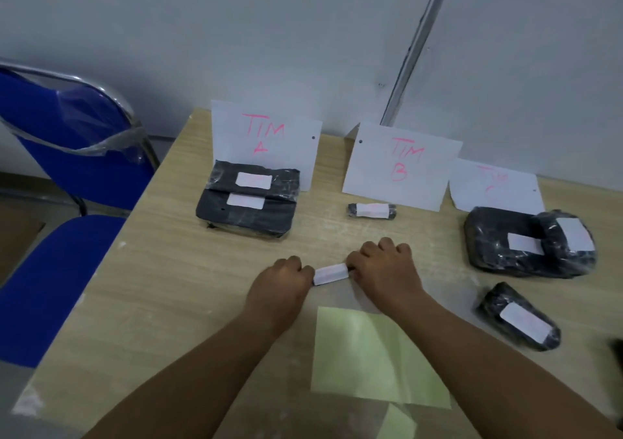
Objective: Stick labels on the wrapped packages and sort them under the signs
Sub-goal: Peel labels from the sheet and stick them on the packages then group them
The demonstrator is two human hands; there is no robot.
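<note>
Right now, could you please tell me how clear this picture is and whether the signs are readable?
Head view: dim, bluish light; wide-lens distortion slants the wall strip. The TIM A sign and TIM B sign read clearly; the third sign is washed out, barely legible. The small package gripped by the left hand and right hand looks soft.

Pink handwriting on the left paper sign (266,142) reads "TIM A". The middle paper sign (401,165) reads "TIM B". The right paper sign (495,185) bears faint pink letters, seemingly "TIM C". The white labels (253,180) on the packages (249,216) are too blurred to read.
</note>
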